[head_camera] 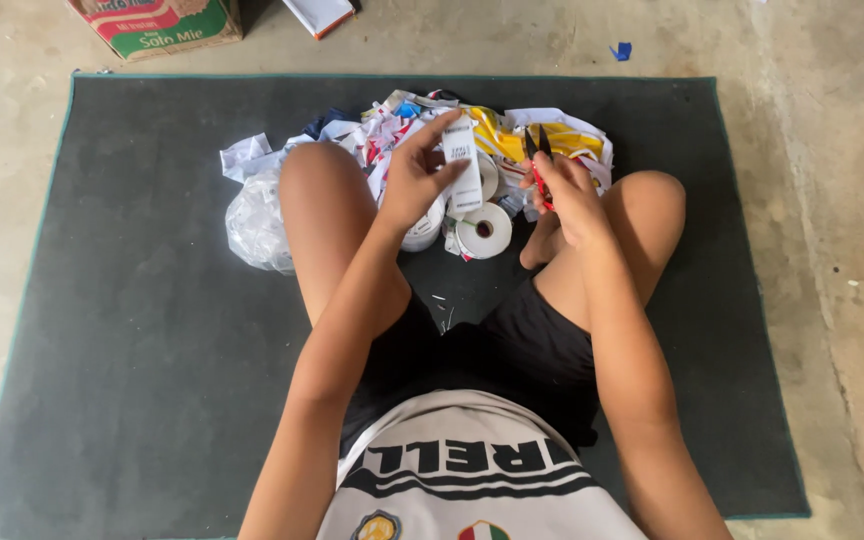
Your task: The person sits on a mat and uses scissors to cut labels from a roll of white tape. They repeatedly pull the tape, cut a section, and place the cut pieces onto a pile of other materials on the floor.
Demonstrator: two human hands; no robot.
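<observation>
I sit cross-legged on a dark mat (142, 300). My left hand (414, 180) pinches a white printed label strip (463, 165) and holds it upright. My right hand (564, 195) grips small red-handled thread snips (538, 160), blades pointing up, just right of the strip and apart from it. Below the hands lie white label rolls (484, 230) on the mat between my knees. Behind them is a heap of cut white, yellow and red label scraps (542, 130).
A clear plastic bag (252, 225) with white paper sits left of my left knee. A cardboard box (157, 25) and a white booklet (320, 14) rest on the concrete floor beyond the mat. A blue scrap (620, 50) lies at the far right.
</observation>
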